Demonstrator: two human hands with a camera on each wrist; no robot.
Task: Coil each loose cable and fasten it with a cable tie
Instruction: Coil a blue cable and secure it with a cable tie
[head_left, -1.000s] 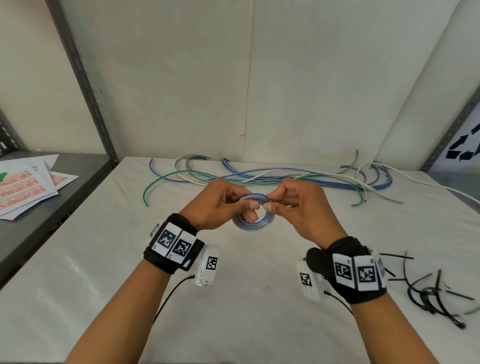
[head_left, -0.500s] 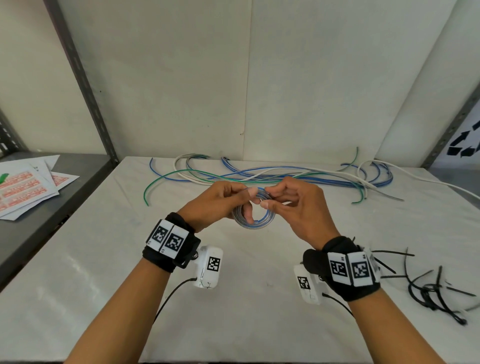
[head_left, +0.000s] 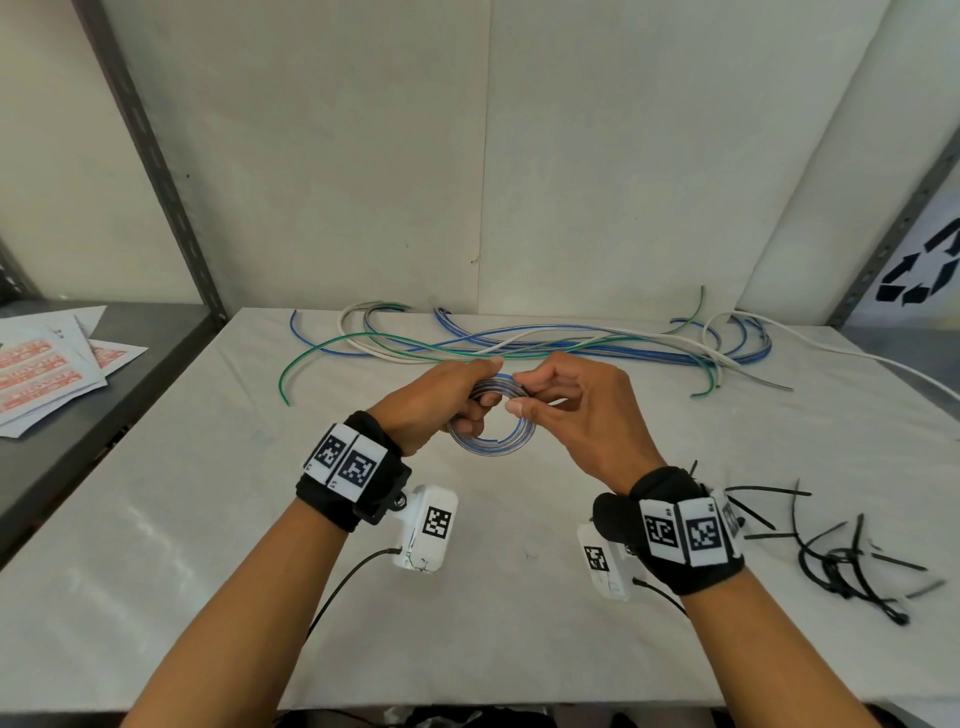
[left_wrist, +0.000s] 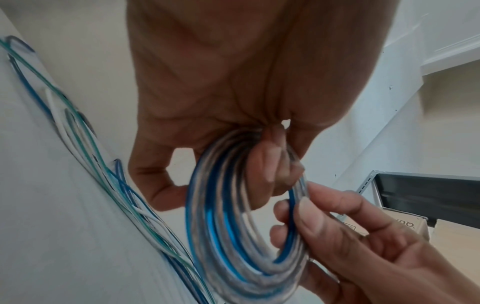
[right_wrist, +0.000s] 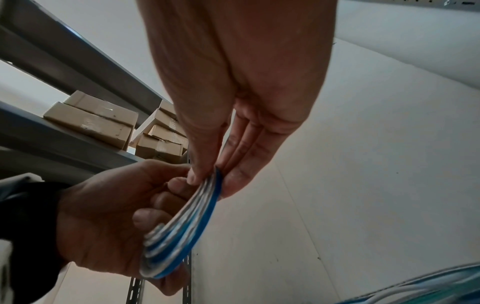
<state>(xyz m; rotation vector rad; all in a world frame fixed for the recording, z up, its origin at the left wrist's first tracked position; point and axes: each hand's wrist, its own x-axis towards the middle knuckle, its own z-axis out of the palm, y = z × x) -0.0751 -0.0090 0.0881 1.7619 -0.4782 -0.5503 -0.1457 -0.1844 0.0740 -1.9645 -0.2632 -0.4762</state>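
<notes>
1. Looking down from the head camera, the left hand (head_left: 441, 400) grips a wound coil (head_left: 493, 441) of blue-and-clear cable, its fingers curled through the ring, held just above the white table (head_left: 208, 519). The right hand (head_left: 571, 410) pinches the coil's upper edge between thumb and fingertips. No tie shows on the coil from here. Loose cables (head_left: 519, 345) in blue, green and white lie spread along the back of the table, uncoiled. A scatter of black cable ties (head_left: 841, 561) lies on the table near the right wrist, well apart from the coil.

2. Seen from the left wrist camera, the left hand (left_wrist: 233, 92) has its fingers wrapped round several stacked turns of the coil (left_wrist: 233, 236). The right hand (left_wrist: 363, 246) meets the ring from the lower right, thumb laid on its rim. More loose cables (left_wrist: 85, 164) trail along the table at the left.

3. Seen from the right wrist camera, the right hand (right_wrist: 241, 92) nips the coil (right_wrist: 182, 230) edge-on between thumb and straight fingers, while the left hand (right_wrist: 109, 216) clasps it lower down.

4. As a judgement of progress: one cable looks fully wound but not yet fastened. Fetching a tie and cinching it comes next, and the whole heap at the back is left to do.
</notes>
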